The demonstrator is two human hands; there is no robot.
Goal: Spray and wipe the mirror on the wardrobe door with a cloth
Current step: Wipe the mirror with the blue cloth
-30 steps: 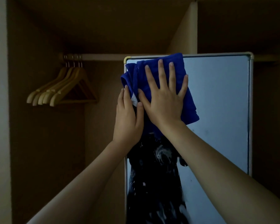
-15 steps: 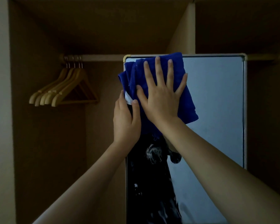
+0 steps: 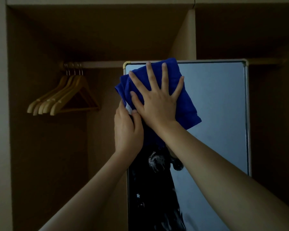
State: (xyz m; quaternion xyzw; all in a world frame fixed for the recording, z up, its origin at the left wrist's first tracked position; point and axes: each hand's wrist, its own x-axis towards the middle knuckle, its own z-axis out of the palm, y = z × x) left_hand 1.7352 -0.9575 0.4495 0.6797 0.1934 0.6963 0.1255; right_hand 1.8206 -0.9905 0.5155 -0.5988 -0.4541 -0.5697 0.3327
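A tall mirror [image 3: 212, 114] with a thin metal frame is standing upright in a dim wardrobe [image 3: 40, 147], filling the centre and right of the view. A folded blue cloth [image 3: 182, 100] is lying flat against the glass at the mirror's upper left corner, at about 11 o'clock on the mirror. The right hand [image 3: 157, 99] is pressing on the cloth with fingers straight and spread wide. At 7 o'clock from it, the left hand [image 3: 128, 129] is gripping the mirror's left edge, thumb on the front beside the cloth's white tag; its fingers are hidden behind. Dark clothing is reflecting in the glass below the hands. At 9 o'clock from the mirror, wooden hangers [image 3: 62, 97] are hanging from a rail [image 3: 98, 64].
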